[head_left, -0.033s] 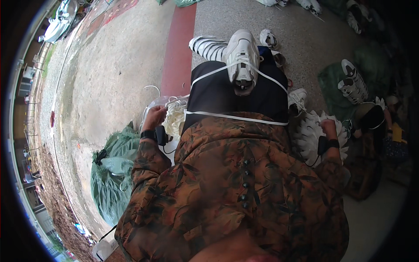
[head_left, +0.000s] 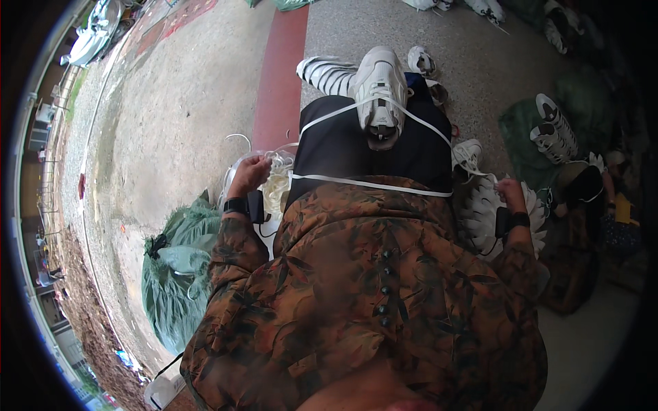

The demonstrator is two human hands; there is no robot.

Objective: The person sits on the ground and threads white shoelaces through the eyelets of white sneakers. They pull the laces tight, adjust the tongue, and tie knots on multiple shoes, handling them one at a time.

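Observation:
A white sneaker upper (head_left: 378,89) lies on my dark-trousered thighs, toe away from me, laced at the front. White lace (head_left: 329,118) runs from it to both sides of my legs, and another white strand (head_left: 370,183) crosses my lap. My left hand (head_left: 253,174) is closed, pinching white shoelace beside a clear bag of cream-white laces (head_left: 277,188). On the other side, my right hand (head_left: 510,194) pinches a lace end above a round bundle of white, petal-like pieces (head_left: 483,216). Both wrists wear dark bands with small black boxes.
A row of stacked white uppers (head_left: 329,75) lies past my left knee, and a small shoe (head_left: 467,155) sits by my right thigh. A green woven sack (head_left: 177,274) stands at my left. To the right, more uppers (head_left: 555,130) rest on green sacking near another person's arm (head_left: 608,186).
My left hand has shifted slightly up and right. My right hand has moved a little left and up, and a lace now stretches from near the small shoe to its fingertips.

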